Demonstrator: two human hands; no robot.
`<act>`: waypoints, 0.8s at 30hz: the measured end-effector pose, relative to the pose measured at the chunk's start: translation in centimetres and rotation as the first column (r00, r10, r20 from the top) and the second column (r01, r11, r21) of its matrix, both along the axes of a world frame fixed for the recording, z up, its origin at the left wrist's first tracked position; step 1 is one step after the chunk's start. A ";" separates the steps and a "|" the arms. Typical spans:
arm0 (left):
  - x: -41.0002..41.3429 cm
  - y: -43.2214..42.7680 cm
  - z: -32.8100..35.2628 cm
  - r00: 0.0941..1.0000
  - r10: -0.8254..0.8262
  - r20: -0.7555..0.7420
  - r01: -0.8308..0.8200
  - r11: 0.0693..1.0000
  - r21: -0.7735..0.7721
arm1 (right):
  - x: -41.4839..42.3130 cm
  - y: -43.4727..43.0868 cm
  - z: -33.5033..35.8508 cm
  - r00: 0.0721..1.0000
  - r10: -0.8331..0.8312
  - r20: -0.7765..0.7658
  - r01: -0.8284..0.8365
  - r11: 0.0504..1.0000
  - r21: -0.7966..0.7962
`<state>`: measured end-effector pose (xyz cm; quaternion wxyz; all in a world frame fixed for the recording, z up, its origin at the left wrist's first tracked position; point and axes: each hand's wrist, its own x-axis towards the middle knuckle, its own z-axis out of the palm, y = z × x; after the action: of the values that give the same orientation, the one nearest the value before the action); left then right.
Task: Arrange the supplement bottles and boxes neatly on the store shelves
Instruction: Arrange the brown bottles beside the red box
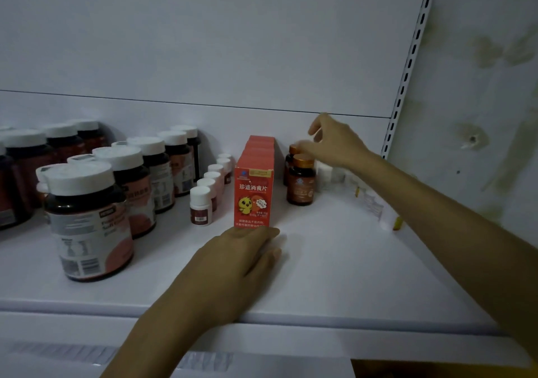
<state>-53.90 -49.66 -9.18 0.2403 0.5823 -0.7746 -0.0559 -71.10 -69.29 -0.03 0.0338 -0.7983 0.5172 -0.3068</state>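
Note:
A row of red boxes [253,191] stands front to back in the middle of the white shelf [349,261]. My left hand [241,258] lies flat on the shelf, its straight fingertips pressing against the base of the front box. To the right stand two amber bottles with gold caps, a front one [301,187] and a rear one [289,163]. My right hand [334,142] hovers over them with loosely curled fingers. Its thumb touches the rear bottle's cap and the index finger is raised.
Large dark jars with white lids [87,220] crowd the shelf's left side. A line of small white-capped bottles [201,206] runs beside the red boxes. Pale boxes [375,203] lie along the right, partly hidden by my forearm. A slotted upright [407,72] bounds the shelf.

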 end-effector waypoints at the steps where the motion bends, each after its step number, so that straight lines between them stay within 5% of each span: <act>1: 0.0 -0.1 0.0 1.000 -0.006 0.002 0.006 1.000 -0.007 | 0.3 -1.0 0.6 0.998 -0.039 0.043 0.039 0.999 0.001; 10: 0.1 -0.2 0.3 1.000 -0.017 -0.001 0.017 1.000 0.001 | 3.7 -4.2 0.7 0.926 -0.265 -0.270 0.302 0.947 0.107; 15: 0.4 -0.3 -0.3 0.999 -0.034 -0.038 0.034 0.999 0.006 | 2.5 -2.6 3.2 0.969 -0.242 0.048 0.242 0.970 -0.009; 18: 0.6 -0.2 -0.4 0.993 -0.061 -0.102 0.064 0.998 0.026 | 0.4 0.0 4.1 0.970 -0.067 0.234 0.082 0.995 -0.056; 24: 1.3 0.3 -0.1 0.831 -0.168 -0.530 0.191 0.981 -0.012 | -4.2 8.0 0.9 0.707 0.240 0.665 -0.336 0.942 0.018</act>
<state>-52.57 -49.39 -9.31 0.4254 0.4740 -0.7286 -0.2522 -75.32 -61.30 0.90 0.3149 -0.7067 0.3610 -0.5206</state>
